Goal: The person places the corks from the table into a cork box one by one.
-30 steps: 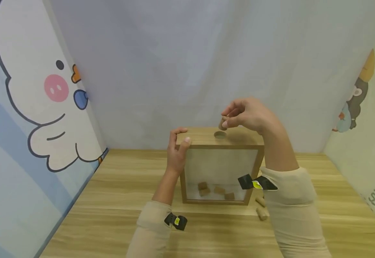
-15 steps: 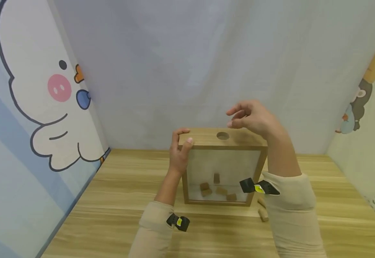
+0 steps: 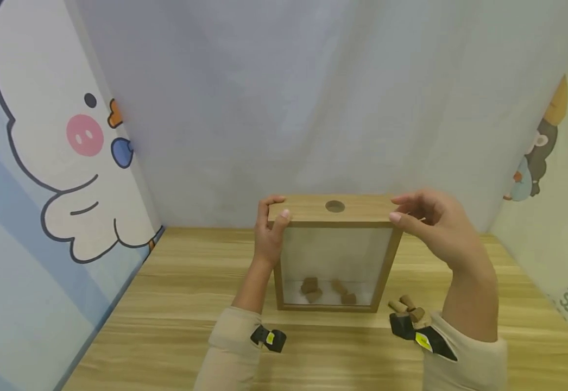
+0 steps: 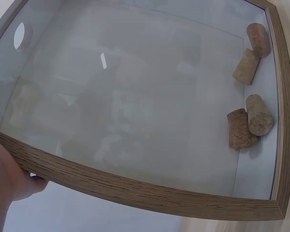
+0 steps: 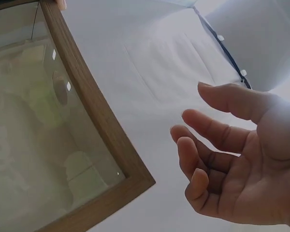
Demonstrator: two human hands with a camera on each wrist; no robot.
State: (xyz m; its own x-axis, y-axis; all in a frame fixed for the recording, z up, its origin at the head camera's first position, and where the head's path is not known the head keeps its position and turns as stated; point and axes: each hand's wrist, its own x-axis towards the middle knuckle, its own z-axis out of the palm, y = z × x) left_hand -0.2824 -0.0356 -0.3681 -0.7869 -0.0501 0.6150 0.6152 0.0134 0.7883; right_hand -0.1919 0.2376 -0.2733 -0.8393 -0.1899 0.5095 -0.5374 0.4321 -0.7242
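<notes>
A wooden shadow box [image 3: 303,203] with a clear front and a round hole [image 3: 335,206] in its top board stands upright on the table. My left hand [image 3: 268,233] grips its upper left corner, thumb in front and fingers over the back edge. Several wine corks [image 4: 241,129] lie on the box's floor behind the pane, in the left wrist view. Just off the upper right corner is my right hand [image 3: 440,228], fingers loosely bent. The right wrist view shows that hand's palm [image 5: 256,188] with nothing in it, a gap away from the frame.
More loose corks [image 3: 406,300] lie on the wood-grain table [image 3: 191,282] to the right of the box, partly covered by the right wrist's black strap [image 3: 423,339]. A pale curtain [image 3: 264,108] hangs behind, with printed panels at both sides.
The right hand let go of the cork it pinched over the hole, and that cork fell inside the box. The hand then moved right and down. The left hand keeps its grip.
</notes>
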